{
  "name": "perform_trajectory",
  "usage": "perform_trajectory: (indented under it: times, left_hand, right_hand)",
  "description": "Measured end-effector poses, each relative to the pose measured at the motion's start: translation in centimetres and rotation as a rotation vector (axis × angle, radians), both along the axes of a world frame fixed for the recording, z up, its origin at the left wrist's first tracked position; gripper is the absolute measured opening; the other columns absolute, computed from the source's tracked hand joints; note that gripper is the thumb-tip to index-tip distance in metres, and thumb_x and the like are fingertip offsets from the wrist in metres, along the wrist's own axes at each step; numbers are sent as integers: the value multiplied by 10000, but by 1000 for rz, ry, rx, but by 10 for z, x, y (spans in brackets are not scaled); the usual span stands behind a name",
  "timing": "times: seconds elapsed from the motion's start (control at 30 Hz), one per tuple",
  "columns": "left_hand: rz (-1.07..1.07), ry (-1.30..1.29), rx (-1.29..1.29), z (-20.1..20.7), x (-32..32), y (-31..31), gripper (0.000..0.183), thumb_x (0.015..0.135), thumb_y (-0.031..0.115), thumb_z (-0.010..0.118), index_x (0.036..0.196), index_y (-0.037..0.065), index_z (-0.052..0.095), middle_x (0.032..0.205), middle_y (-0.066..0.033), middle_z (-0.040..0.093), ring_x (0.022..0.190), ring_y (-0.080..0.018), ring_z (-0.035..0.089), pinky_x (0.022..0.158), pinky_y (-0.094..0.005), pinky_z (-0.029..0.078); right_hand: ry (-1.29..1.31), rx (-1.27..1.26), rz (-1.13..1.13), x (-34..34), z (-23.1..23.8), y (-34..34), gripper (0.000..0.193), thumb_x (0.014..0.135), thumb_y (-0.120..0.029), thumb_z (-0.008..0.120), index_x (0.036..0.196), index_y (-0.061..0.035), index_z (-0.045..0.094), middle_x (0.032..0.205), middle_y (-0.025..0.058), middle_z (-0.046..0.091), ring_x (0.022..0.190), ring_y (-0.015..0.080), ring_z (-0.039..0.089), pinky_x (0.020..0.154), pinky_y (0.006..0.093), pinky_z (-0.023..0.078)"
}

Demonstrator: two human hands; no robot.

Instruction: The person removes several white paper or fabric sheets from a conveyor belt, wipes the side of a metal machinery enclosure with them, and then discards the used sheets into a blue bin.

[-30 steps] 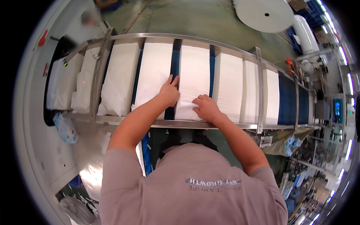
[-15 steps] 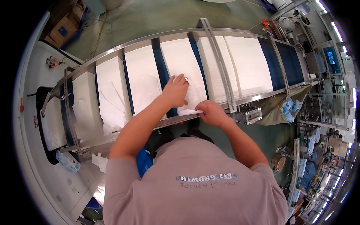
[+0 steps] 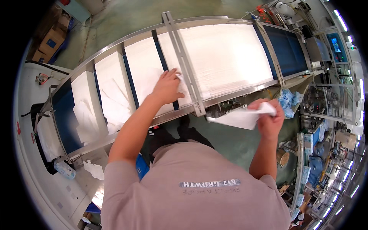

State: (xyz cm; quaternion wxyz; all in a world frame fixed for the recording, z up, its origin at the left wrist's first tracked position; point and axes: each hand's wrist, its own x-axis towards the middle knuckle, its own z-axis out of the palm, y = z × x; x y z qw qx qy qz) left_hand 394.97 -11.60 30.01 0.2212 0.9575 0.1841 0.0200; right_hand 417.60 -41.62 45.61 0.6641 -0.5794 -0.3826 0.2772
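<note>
1. The right hand [image 3: 270, 119] is closed on one thin, floppy white sheet [image 3: 238, 117], held in the air on the near side of the belt [image 3: 285, 48].
2. The left hand [image 3: 170, 85] has its thumb and fingers spread, touching a flat white stack [image 3: 166, 46] beside a hard metal bar [image 3: 183, 61].
3. Two boxy stacks [image 3: 82, 82] at the left have crumpled sheets [image 3: 114, 96] on them.
4. The belt is dark blue, with two shiny metal rails [image 3: 245, 92].

I'm standing in a factory: a conveyor [image 3: 285, 46] bearing white stacks [image 3: 226, 57], a lit screen [image 3: 336, 44], probably machinery [image 3: 326, 97] at the blurry edge.
</note>
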Motion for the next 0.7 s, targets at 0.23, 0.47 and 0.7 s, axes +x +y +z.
perform_trajectory:
  times: [0.23,0.47,0.7]
  left_hand:
    - [315,-568,-115,54,-41,-10,302,827,79,871,747,39,582,705,-97,546,651,-249,546,595,-363,426]
    - [303,-706,-162,60,-26,-29,362,834,-44,784,726,63,456,720,-94,485,658,-290,484,591,-404,408]
    - [552,-759,-318,51,-63,-60,207,920,-58,689,1110,4,636,947,-129,675,864,-193,640,765,-305,506]
  right_hand:
    - [-503,-736,-12,67,-70,16,375,863,-99,725,1234,-143,752,1065,69,727,1025,231,707,905,357,553]
    - [-903,-1096,534,59,-130,123,330,851,-239,793,1172,-161,780,1157,126,728,1169,336,675,1004,450,546]
    - [-851,-772,603,149,-106,89,238,786,-110,745,1019,-65,745,1136,127,734,1105,355,654,983,419,532]
